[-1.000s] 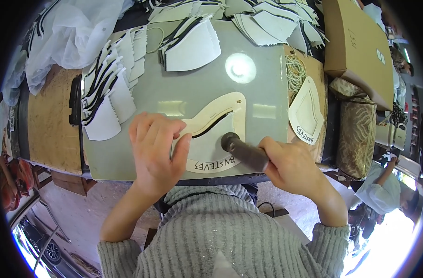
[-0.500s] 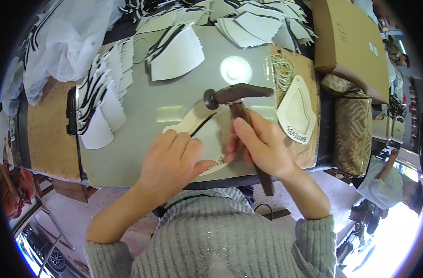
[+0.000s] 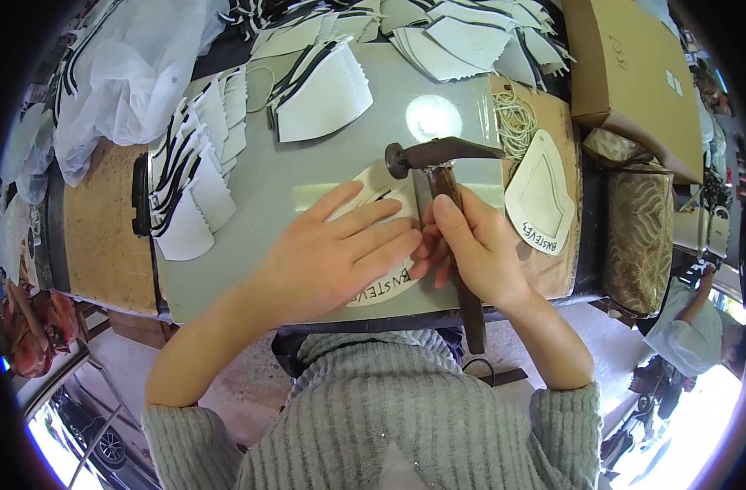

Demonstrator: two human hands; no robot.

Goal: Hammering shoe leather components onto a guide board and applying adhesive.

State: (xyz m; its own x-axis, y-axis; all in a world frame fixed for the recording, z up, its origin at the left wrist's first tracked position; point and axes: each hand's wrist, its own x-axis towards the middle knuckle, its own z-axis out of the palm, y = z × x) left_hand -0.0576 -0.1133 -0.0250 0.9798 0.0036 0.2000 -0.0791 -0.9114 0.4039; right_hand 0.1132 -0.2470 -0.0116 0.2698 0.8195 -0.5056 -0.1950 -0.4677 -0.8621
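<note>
My right hand (image 3: pixel 479 245) is closed round the wooden handle of a hammer (image 3: pixel 442 155), whose dark metal head is raised above the table's grey-green top. My left hand (image 3: pixel 340 249) lies flat with its fingers stretched toward the right, over a cream template (image 3: pixel 373 296) with handwriting on its lower edge. Whatever lies under the palm is hidden; a bit of a black strip shows beyond the fingers. A second cream template (image 3: pixel 543 196), with a curved outline cut in it, rests to the right of my right hand.
White cut pieces with black edging lie in an overlapping row (image 3: pixel 195 175) at left, a small stack (image 3: pixel 324 96) ahead, and more piles (image 3: pixel 458 41) at the far edge. Coiled cord (image 3: pixel 516 122), a cardboard box (image 3: pixel 630 86) and a patterned cushion (image 3: pixel 638 245) are at right. A plastic bag (image 3: pixel 132 77) covers the far left.
My left hand has opened from bent fingers to flat ones and slid over the template. The hammer is still in my right hand; the whole view has shifted slightly.
</note>
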